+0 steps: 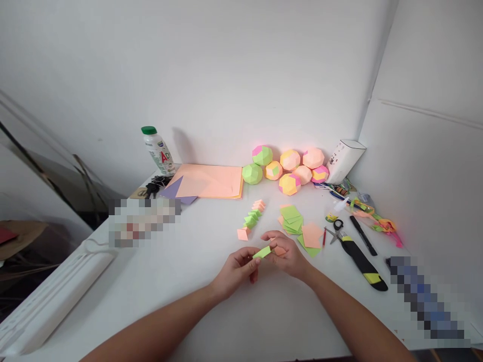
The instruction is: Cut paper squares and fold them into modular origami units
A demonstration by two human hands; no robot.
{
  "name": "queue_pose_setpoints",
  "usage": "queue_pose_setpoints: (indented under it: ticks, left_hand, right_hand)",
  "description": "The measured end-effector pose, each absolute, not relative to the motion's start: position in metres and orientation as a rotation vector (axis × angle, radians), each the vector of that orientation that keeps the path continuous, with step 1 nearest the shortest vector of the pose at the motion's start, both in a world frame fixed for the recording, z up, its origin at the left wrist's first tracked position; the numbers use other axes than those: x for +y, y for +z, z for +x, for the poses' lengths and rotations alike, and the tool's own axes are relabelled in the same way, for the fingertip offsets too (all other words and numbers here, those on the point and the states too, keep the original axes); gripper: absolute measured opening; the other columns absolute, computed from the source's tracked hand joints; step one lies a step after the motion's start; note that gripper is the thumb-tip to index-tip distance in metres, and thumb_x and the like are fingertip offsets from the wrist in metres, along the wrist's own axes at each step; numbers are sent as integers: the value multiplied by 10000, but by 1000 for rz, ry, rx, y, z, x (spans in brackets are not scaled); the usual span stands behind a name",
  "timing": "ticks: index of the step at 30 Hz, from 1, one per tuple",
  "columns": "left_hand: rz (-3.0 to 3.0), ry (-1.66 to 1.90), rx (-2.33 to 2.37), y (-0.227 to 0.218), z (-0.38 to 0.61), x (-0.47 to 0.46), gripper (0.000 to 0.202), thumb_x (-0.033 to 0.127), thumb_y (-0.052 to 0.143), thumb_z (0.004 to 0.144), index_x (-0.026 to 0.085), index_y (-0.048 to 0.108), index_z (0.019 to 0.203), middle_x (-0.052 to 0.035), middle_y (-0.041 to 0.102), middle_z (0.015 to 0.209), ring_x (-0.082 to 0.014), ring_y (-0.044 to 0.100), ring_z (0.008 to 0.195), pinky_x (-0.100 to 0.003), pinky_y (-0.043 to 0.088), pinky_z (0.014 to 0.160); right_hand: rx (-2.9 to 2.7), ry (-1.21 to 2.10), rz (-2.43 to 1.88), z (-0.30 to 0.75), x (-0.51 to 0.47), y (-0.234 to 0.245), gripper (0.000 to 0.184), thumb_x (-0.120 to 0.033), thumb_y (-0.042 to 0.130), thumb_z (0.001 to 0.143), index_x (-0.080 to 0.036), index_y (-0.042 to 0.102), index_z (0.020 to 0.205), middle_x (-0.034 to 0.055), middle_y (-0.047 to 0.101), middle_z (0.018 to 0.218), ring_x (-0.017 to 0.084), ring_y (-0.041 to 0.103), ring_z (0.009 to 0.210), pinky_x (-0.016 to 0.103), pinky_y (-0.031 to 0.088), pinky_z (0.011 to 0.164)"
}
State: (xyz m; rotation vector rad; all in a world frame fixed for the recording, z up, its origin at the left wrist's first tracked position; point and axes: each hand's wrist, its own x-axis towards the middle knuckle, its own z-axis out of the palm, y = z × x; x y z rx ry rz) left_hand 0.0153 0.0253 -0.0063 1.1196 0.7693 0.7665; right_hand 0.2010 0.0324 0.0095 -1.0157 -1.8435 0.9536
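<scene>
A small folded piece of light green paper [262,252] is pinched between my two hands, above the white table. My left hand [237,269] grips its left end with thumb and fingers. At its right end, my right hand [287,256] has its fingertips closed on the paper. Just beyond my hands runs a row of small folded paper pieces [252,217], peach and green. Loose green paper squares [292,219] lie in a pile to the right, and a peach square [312,235] rests near them. Part of another peach piece shows behind my right fingers.
Faceted paper balls [290,160] are grouped against the wall. Peach sheets [211,181] and a white bottle [158,151] stand at the back left. Small scissors [335,232], a black-and-yellow cutter [362,261], a black pen [363,235] and a white box [345,161] are on the right.
</scene>
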Motion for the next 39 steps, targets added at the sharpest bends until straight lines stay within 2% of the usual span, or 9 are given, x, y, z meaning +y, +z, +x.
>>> queue_pose_setpoints:
  ticks: [4, 7, 11, 15, 18, 21, 25, 30, 39]
  left_hand:
    - [1155, 782, 761, -7, 15, 25, 311, 462, 631, 744, 173, 520, 781, 55, 504, 524, -88, 468, 452, -225, 391, 470]
    - [1115, 851, 777, -11, 16, 25, 295, 425, 641, 749, 182, 477, 780, 42, 513, 633, -84, 475, 523, -217, 402, 501]
    - [1112, 968, 764, -13, 16, 24, 279, 339, 678, 736, 209, 449, 827, 25, 520, 779, -106, 506, 694, -230, 426, 623]
    - [1225, 801, 629, -12, 15, 22, 208, 352, 631, 773, 207, 533, 885, -5, 521, 816, -128, 502, 709, -245, 420, 616]
    - [1333, 829, 645, -11, 14, 22, 204, 345, 595, 801, 223, 611, 964, -31, 504, 892, -161, 515, 791, -276, 438, 676]
    - [1348, 890, 646, -10, 12, 23, 259, 335, 579, 816, 279, 623, 1066, -38, 481, 928, -186, 515, 865, -299, 448, 725]
    - [1322, 838, 553, -7, 10, 24, 271, 329, 593, 810, 309, 645, 1075, -42, 468, 942, -191, 501, 896, -300, 453, 724]
    - [1349, 733, 608, -2, 10, 22, 263, 353, 567, 828, 290, 659, 1065, -35, 475, 883, -171, 500, 819, -297, 436, 715]
    - [1428, 881, 742, -14, 10, 25, 315, 412, 527, 836, 274, 627, 1100, -11, 436, 817, -147, 467, 732, -266, 414, 648]
  right_hand:
    - [-1777, 1217, -1159, 201, 30, 12, 162, -321, 596, 794, -176, 587, 723, 15, 540, 723, 132, 497, 653, 258, 426, 601]
    - [-1711, 1405, -1199, 203, 31, 7, 208, -348, 590, 788, -160, 571, 700, -26, 451, 642, 92, 411, 555, 215, 335, 498]
    - [-1714, 1511, -1231, 204, 31, 1, 278, -368, 595, 777, -163, 485, 625, -55, 374, 581, 76, 336, 517, 205, 256, 461]
    - [-1797, 1522, -1260, 205, 30, 0, 338, -404, 617, 748, -173, 427, 591, -62, 354, 570, 74, 317, 509, 203, 238, 448]
    - [-1811, 1502, -1260, 204, 30, 0, 343, -419, 615, 747, -175, 426, 597, -60, 354, 575, 76, 315, 512, 203, 238, 446]
    - [-1797, 1483, -1237, 204, 31, 2, 339, -402, 629, 736, -177, 419, 594, -60, 352, 575, 78, 314, 520, 205, 244, 455]
    - [-1823, 1506, -1223, 205, 30, 3, 284, -360, 649, 714, -173, 461, 614, -54, 380, 589, 83, 349, 535, 202, 277, 468]
    - [-1853, 1548, -1204, 205, 29, 1, 243, -340, 639, 726, -164, 495, 641, -53, 400, 587, 83, 366, 529, 201, 286, 462]
    - [-1799, 1357, -1101, 206, 33, 4, 175, -265, 664, 734, -157, 562, 639, -19, 472, 691, 88, 393, 578, 216, 328, 516]
